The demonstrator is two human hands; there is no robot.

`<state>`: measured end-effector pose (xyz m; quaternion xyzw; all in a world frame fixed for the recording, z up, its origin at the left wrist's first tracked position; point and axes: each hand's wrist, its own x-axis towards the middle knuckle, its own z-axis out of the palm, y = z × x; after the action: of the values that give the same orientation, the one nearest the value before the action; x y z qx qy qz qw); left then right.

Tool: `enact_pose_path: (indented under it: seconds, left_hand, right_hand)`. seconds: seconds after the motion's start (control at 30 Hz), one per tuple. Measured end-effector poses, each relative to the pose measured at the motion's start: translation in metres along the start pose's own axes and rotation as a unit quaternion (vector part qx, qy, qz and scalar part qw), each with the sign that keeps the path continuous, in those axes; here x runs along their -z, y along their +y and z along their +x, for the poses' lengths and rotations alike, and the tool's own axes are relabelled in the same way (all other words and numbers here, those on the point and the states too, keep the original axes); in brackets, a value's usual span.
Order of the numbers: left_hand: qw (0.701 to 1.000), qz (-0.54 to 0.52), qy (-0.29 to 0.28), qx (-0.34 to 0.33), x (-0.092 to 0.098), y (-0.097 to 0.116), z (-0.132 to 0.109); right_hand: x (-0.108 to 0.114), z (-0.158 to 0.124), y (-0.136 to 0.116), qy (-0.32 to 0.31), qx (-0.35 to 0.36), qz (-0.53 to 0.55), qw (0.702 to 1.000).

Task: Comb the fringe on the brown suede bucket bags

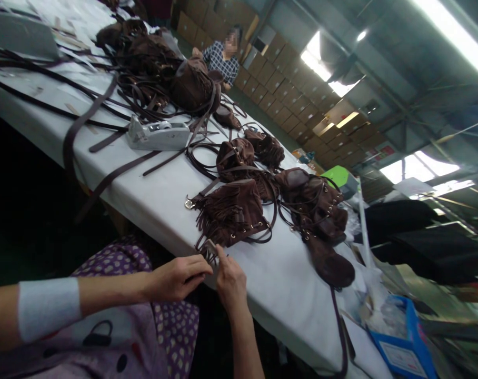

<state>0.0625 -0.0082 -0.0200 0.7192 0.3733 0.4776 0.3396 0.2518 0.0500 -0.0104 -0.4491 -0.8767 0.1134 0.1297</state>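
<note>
A brown fringed bag [239, 210] lies on the white-covered table in front of me, with metal eyelets along one edge and a round buckle at its strap end. By its near corner, at the table edge, my two hands are close together. My left hand [181, 276] is closed, its fingers curled; whatever they hold is hidden. My right hand [231, 279] is closed too, its index finger against a small pale metallic piece [211, 246] among the dark fringe strands. What exactly its fingers grip is too small to tell.
More brown bags [316, 205] and a heap of bags [152, 58] lie along the table [152, 189]. A grey tape dispenser [160, 134] stands among loose straps [116, 176]. A blue bin [405, 337] is at right. Across the table is a person in checks [222, 60].
</note>
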Motion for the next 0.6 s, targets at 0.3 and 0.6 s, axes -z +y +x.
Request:
enact_pose_path:
  seconds: [0.3, 0.6]
  left_hand:
    - [0.988, 0.136, -0.067, -0.010, 0.022, -0.025, 0.071]
    - [0.928, 0.338, -0.154, -0.013, -0.026, -0.080, 0.098]
  right_hand:
    - [-0.013, -0.022, -0.023, -0.107, -0.016, 0.095, 0.990]
    - [-0.041, -0.087, -0.089, -0.173, 0.052, 0.195, 0.964]
